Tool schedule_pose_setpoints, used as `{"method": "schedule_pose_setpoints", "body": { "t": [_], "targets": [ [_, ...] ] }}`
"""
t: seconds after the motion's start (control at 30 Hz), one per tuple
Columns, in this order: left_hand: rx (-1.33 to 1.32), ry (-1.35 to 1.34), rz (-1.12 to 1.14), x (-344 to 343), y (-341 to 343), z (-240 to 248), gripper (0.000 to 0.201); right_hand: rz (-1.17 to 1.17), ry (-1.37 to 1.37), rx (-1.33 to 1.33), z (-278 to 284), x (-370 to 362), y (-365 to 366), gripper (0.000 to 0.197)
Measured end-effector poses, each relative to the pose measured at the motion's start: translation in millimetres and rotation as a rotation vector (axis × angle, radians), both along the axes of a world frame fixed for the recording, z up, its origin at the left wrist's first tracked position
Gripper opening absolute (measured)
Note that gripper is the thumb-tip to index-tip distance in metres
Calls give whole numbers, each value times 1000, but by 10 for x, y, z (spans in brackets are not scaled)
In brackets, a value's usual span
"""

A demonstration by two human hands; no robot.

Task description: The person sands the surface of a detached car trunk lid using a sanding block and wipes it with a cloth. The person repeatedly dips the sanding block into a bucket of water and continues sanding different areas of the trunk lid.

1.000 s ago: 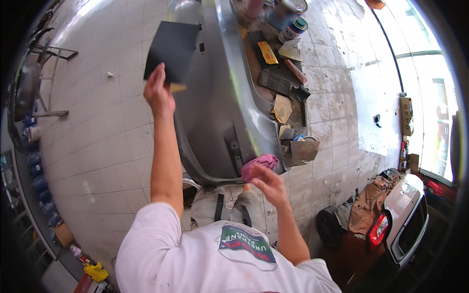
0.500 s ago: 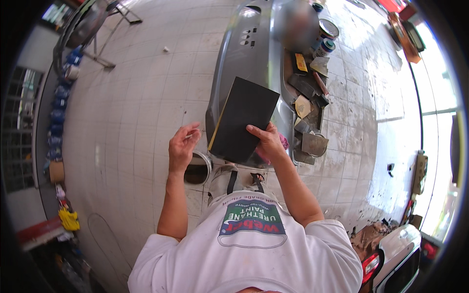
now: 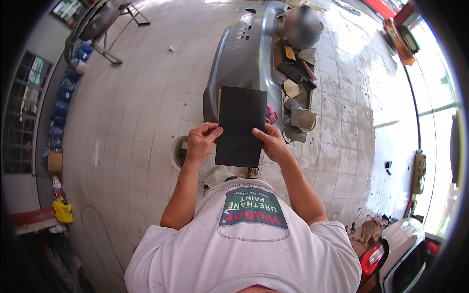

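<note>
Both hands hold a sheet of black sandpaper (image 3: 242, 107) upright in front of my body. A yellowish strip shows along its left edge, and a faint crease crosses its middle. My left hand (image 3: 201, 140) pinches the left edge between thumb and fingers. At the right edge, my right hand (image 3: 274, 142) grips with its thumb on the black face; the fingers behind are hidden. Beyond the sheet lies a grey car bumper (image 3: 234, 63), partly covered by it. A pink cloth (image 3: 271, 115) is beside the bumper's near end.
A bucket (image 3: 175, 155) stands on the tiled floor by my left forearm. Right of the bumper, a tray holds sanding blocks (image 3: 290, 72), a beige pad (image 3: 292, 88) and scraps. A blurred round shape (image 3: 303, 28) is behind them. Blue bottles (image 3: 61, 107) line the left wall.
My left hand, free and apart before, has come to the sandpaper's left edge and taken hold. The sheet has turned from slanted to nearly straight and moved slightly nearer my body.
</note>
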State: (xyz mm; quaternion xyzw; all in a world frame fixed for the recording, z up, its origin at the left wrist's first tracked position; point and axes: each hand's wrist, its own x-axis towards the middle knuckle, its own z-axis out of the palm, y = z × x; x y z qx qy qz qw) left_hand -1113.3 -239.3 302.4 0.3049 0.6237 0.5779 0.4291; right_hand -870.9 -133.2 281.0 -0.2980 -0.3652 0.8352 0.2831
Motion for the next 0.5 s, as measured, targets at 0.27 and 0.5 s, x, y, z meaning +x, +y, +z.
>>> {"method": "schedule_pose_setpoints", "body": {
  "t": [0.27, 0.5],
  "targets": [
    [-50, 314, -132, -436, -510, -130, 43, -21, -475, 385, -211, -70, -813, 15],
    [299, 1017, -251, -916, -988, 723, 51, 123, -545, 1140, 184, -642, -1131, 16]
  ]
}}
